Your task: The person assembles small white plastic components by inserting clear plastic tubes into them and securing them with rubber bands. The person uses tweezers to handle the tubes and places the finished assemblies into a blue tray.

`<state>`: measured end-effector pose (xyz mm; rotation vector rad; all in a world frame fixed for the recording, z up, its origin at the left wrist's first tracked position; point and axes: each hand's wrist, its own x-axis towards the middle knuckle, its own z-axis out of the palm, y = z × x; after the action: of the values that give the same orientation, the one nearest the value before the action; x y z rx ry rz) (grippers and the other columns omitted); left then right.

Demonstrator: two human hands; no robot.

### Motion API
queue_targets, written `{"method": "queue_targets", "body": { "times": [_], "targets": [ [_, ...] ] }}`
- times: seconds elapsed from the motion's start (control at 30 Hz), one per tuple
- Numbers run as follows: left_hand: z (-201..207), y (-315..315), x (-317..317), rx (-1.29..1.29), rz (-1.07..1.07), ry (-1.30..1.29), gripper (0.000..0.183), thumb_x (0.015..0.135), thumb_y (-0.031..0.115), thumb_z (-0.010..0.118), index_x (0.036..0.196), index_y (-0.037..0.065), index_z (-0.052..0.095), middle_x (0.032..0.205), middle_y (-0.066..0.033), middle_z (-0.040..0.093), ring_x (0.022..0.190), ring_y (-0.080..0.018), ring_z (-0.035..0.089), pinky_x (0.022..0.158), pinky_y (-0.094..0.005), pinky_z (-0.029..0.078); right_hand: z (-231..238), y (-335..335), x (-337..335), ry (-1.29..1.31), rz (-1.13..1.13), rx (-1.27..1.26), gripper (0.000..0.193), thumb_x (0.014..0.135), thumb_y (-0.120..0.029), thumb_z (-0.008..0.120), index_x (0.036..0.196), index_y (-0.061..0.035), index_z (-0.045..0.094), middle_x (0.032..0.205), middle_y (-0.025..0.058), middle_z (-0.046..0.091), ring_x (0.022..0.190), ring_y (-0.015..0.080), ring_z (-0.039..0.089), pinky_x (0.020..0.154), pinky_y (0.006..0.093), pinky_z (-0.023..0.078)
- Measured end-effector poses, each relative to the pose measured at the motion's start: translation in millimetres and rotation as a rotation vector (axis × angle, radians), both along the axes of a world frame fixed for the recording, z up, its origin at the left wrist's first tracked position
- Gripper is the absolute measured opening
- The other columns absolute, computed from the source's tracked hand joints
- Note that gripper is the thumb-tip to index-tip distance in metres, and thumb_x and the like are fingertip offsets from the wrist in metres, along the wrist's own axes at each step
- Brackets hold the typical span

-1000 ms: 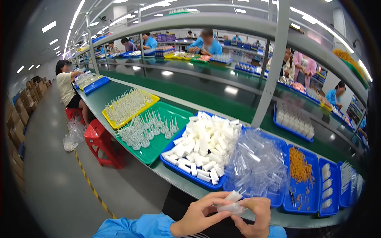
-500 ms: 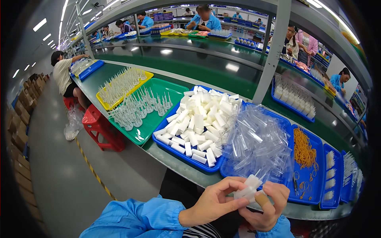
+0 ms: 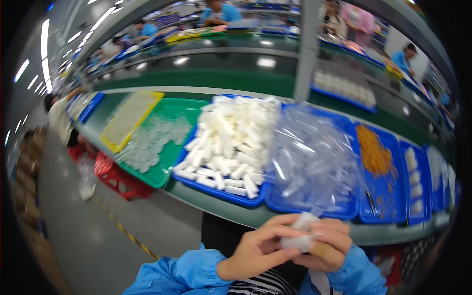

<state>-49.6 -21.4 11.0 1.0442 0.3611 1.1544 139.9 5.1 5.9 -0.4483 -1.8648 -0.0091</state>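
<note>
My left hand (image 3: pixel 260 248) and my right hand (image 3: pixel 333 242) meet in front of the table's near edge. Between them they grip a small white plastic piece (image 3: pixel 297 243), with a second pale cylindrical part (image 3: pixel 305 221) sticking up beside it. Fingers and blur hide how the two parts join. The right hand has a tan covering on one finger, and its fingers are curled round the piece. A pale strip (image 3: pixel 320 281) shows below that hand. Closest to the hands is a blue tray (image 3: pixel 351 209) heaped with clear plastic sleeves (image 3: pixel 314 162).
To the left stand a blue tray of white blocks (image 3: pixel 226 142), a green tray (image 3: pixel 164 174) of clear parts and a yellow tray (image 3: pixel 132 113). Rubber bands (image 3: pixel 373 150) lie in a tray rightward. A metal post (image 3: pixel 307 54) rises behind; a red stool (image 3: pixel 118 177) stands left.
The view has swung, so the trays sit further left and the picture is blurred. My right fingers have folded closer round the white piece, and the pale strip below that hand now shows.
</note>
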Motion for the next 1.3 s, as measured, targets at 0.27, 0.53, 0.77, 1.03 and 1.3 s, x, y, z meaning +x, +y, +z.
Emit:
{"method": "queue_targets", "body": {
  "times": [0.27,0.53,0.77,1.03,1.3],
  "targets": [
    [-7,2,-27,0.15,0.197,0.321,0.035,0.084,-0.008,0.072,0.119,-0.003,0.066,0.137,-0.0233,0.05,0.125,-0.0315,0.056,0.105,-0.0409,0.048,35,25,49,-0.241,-0.27,-0.116,0.044,0.07,-0.011,0.083,0.11,-0.0074,0.064,0.105,0.0099,0.068,0.095,0.0296,0.065,0.078,0.0396,0.052],
    [-17,11,-21,0.129,0.226,0.331,0.035,0.085,-0.004,0.074,0.119,-0.002,0.067,0.137,-0.0237,0.051,0.122,-0.0309,0.058,0.103,-0.0394,0.049,50,58,67,-0.485,-0.521,-0.402,0.033,0.073,-0.008,0.078,0.103,-0.008,0.066,0.096,0.0057,0.066,0.089,0.0259,0.057,0.079,0.0378,0.041],
    [-26,12,-27,0.174,0.189,0.422,0.035,0.088,0.0,0.072,0.123,0.004,0.067,0.139,-0.0165,0.053,0.125,-0.0242,0.054,0.103,-0.0335,0.044,33,61,50,-0.528,-0.588,-0.437,0.039,0.065,-0.008,0.08,0.101,-0.009,0.065,0.093,0.007,0.065,0.091,0.0298,0.055,0.08,0.0415,0.037],
    [-6,11,-26,0.159,0.232,0.48,0.024,0.09,0.007,0.071,0.114,0.003,0.071,0.129,-0.0161,0.06,0.121,-0.0258,0.056,0.103,-0.0352,0.041,35,57,40,-0.473,-0.534,-0.45,0.038,0.065,0.006,0.073,0.1,-0.0029,0.061,0.092,0.0101,0.063,0.086,0.0276,0.054,0.082,0.0391,0.038],
    [-4,16,-20,0.18,0.218,0.467,0.025,0.089,0.006,0.071,0.114,0.002,0.071,0.129,-0.0169,0.06,0.122,-0.0262,0.056,0.103,-0.0352,0.041,36,50,50,-0.46,-0.554,-0.451,0.038,0.064,0.004,0.07,0.101,-0.0027,0.061,0.089,0.0092,0.062,0.082,0.0257,0.053,0.081,0.0383,0.038]
  ]
}}
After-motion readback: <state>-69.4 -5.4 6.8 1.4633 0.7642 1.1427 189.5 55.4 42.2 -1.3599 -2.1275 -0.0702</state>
